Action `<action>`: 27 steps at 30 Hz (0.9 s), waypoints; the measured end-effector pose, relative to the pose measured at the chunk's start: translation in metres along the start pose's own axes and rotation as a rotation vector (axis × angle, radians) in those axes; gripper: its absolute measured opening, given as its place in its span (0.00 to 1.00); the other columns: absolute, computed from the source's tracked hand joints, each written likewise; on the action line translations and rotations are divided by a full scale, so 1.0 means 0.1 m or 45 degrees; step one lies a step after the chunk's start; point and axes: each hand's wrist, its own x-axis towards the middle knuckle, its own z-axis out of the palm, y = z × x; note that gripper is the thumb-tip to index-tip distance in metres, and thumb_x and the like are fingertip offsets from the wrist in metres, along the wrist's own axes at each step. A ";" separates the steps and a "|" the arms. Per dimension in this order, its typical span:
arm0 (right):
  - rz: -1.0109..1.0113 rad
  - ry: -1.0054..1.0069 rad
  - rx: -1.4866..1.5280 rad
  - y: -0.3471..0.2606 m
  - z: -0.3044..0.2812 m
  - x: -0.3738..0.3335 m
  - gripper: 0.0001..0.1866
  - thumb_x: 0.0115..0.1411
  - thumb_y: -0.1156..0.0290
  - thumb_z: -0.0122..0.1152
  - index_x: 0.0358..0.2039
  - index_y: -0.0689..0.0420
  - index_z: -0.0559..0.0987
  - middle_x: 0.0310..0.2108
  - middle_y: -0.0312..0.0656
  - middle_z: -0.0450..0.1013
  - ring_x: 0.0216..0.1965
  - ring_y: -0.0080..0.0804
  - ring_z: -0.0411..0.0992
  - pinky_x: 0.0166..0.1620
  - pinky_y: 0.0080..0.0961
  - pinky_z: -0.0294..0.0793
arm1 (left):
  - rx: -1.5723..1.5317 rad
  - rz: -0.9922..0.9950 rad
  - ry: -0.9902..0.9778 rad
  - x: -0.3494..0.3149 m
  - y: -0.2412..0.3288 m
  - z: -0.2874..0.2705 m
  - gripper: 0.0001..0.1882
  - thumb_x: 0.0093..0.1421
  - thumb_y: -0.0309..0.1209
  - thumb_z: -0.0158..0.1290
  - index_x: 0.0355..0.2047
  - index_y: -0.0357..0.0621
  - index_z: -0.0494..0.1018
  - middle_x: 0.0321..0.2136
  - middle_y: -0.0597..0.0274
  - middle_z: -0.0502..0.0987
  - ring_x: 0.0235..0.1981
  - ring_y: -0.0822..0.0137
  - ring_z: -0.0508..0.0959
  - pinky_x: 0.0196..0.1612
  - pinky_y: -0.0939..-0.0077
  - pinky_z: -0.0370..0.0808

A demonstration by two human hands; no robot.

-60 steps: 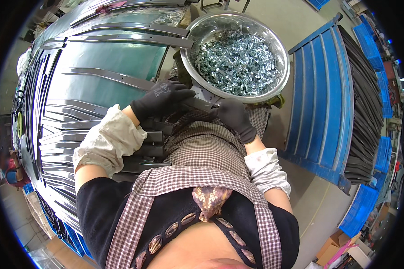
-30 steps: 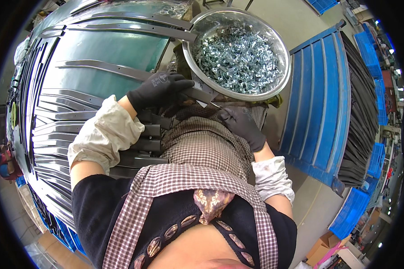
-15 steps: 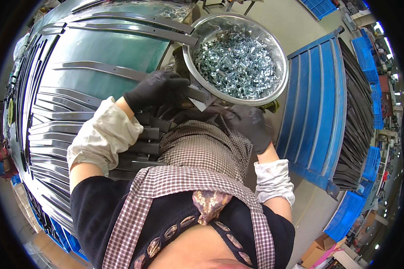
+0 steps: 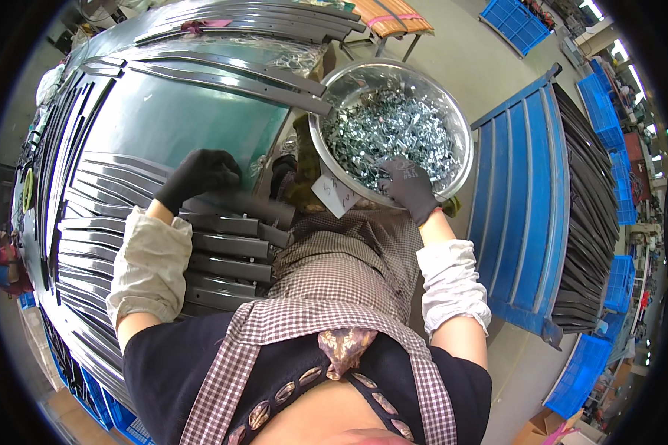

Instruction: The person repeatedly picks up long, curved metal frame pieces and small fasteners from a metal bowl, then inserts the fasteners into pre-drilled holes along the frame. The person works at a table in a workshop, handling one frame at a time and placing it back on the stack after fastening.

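My left hand (image 4: 202,176), in a black glove, is bent over the near ends of dark metal strips (image 4: 226,245) on the green-topped table. Just below it, a dark strip (image 4: 263,211) is smeared by motion. Its fingertips are hidden, so I cannot tell whether it grips that strip. My right hand (image 4: 412,190), also black-gloved, reaches over the near rim of a large metal bowl (image 4: 465,165). Its fingers are curled in among small shiny metal clips (image 4: 393,126); what they pinch is hidden.
A white card (image 4: 335,195) hangs at the bowl's near-left edge. More strips (image 4: 237,78) lie across the table's far part. To the right stands a blue ribbed metal rack (image 4: 516,208) packed with dark strips. Blue crates (image 4: 517,26) and an orange-topped stand (image 4: 393,16) are farther off.
My left hand has moved left and slightly nearer, bringing the strip it held down onto the row. My right hand has gone from beside my apron up into the bowl.
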 end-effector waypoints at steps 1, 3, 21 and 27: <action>0.009 -0.046 -0.021 0.01 0.01 0.06 0.16 0.60 0.59 0.61 0.47 0.47 0.80 0.44 0.43 0.76 0.46 0.45 0.77 0.49 0.39 0.76 | 0.169 -0.056 -0.022 -0.05 0.04 -0.04 0.10 0.53 0.26 0.62 0.36 0.41 0.80 0.25 0.61 0.81 0.26 0.71 0.79 0.33 0.73 0.76; -0.009 -0.063 -0.037 0.01 -0.01 0.06 0.15 0.60 0.60 0.61 0.46 0.49 0.80 0.43 0.44 0.77 0.45 0.45 0.77 0.48 0.40 0.77 | 0.173 0.013 -0.086 -0.02 0.00 -0.12 0.10 0.54 0.27 0.61 0.37 0.41 0.80 0.26 0.60 0.81 0.26 0.67 0.80 0.32 0.71 0.76; 0.067 -0.089 0.475 0.24 -0.07 -0.01 0.17 0.53 0.55 0.68 0.31 0.57 0.82 0.33 0.44 0.77 0.38 0.43 0.75 0.42 0.40 0.74 | 0.980 0.697 0.483 1.13 0.02 0.19 0.17 0.54 0.34 0.60 0.45 0.52 0.76 0.42 0.62 0.77 0.49 0.55 0.75 0.61 0.51 0.62; -0.351 0.258 0.580 0.42 -0.18 -0.06 0.11 0.54 0.64 0.65 0.23 0.58 0.79 0.25 0.45 0.70 0.30 0.44 0.69 0.39 0.42 0.69 | 0.921 0.701 0.379 0.91 0.23 0.46 0.18 0.46 0.36 0.66 0.35 0.48 0.74 0.36 0.59 0.76 0.43 0.51 0.75 0.53 0.56 0.68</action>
